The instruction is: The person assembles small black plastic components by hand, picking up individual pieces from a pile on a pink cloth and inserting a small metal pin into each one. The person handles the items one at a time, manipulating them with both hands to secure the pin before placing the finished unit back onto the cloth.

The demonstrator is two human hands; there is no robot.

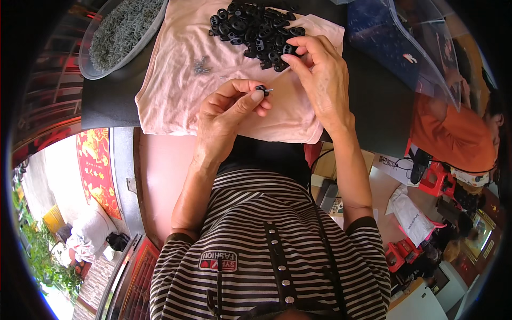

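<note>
My left hand (226,109) is closed, pinching a small black plastic piece (261,90) between thumb and fingers over the pink cloth. A thin grey metal pin (270,90) sticks out of that piece to the right. At the right edge of a heap of black plastic pieces (250,26), my right hand (322,74) has its thumb and forefinger closed around one black piece with holes (288,49). A little bunch of grey pins (201,65) lies on the cloth, left of the heap.
The pink cloth (176,101) covers part of a black table (106,101). At the far left stands a clear plastic tub (84,58) full of grey pins. A clear plastic bag (437,48) is at the far right. A person in orange (453,130) sits on the right.
</note>
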